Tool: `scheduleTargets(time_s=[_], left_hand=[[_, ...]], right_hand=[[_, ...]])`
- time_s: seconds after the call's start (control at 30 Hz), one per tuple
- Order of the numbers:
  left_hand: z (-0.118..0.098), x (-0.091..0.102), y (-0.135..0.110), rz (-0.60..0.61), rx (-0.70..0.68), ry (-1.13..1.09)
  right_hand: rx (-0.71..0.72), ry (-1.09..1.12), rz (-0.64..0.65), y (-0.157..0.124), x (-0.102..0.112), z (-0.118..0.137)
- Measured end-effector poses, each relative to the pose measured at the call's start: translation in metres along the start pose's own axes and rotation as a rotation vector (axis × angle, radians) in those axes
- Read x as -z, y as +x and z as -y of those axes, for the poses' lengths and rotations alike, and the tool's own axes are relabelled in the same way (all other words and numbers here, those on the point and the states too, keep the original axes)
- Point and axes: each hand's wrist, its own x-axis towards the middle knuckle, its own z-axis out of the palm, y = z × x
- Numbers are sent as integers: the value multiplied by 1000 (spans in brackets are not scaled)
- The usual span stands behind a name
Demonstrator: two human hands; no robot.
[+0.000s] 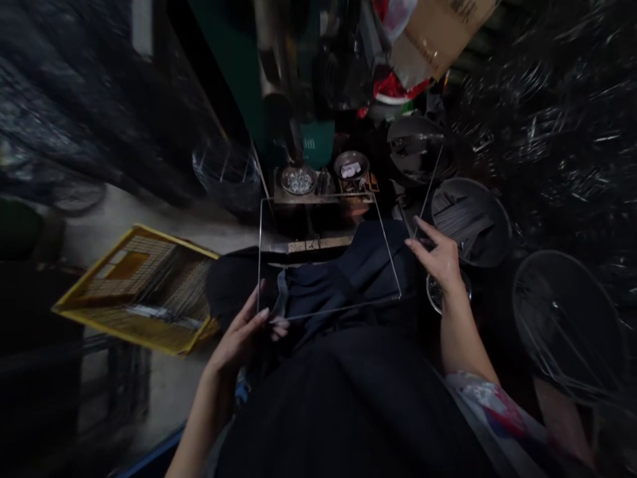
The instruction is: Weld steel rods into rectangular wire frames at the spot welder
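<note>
A thin rectangular wire frame is held over my lap by my left hand, whose fingers are closed at its lower left corner. To the right, my right hand pinches a straight metal rod between thumb and fingertips, the rod slanting up and away. The rod is apart from the wire frame. Beyond the frame, a bowl of small shiny metal pieces sits on a small bench below the machine. Another bowl beside it contains something pale.
A yellow plastic crate with metal rods lies at left. Round dark tubs stand at right, one tub holding strips or rods. A small metal bowl is below my right hand. A green machine rises ahead, near a cardboard box.
</note>
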Motion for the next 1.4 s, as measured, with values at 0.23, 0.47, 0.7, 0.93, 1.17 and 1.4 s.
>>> scheduleTargets(time_s=[0.23,0.47,0.7,0.93,1.17,1.4], left_hand=[[-6,-2,10,1,-18,10],[-6,-1,11,32,-54,11],[-8,34,-11,-110,-225,-36],[-18,9,12,-88,-268,-90],[-27,-10,25,-80,-258,-63],[-24,-18,35,-25,-254,-71]], right_hand=[[18,-1,105,-11,-11,2],[132,-75,210,-23,-22,1],[85,-52,143,-27,8,18],[174,-79,138,-22,15,43],[446,-39,413,-43,-39,64],[537,172,569,-41,-96,68]])
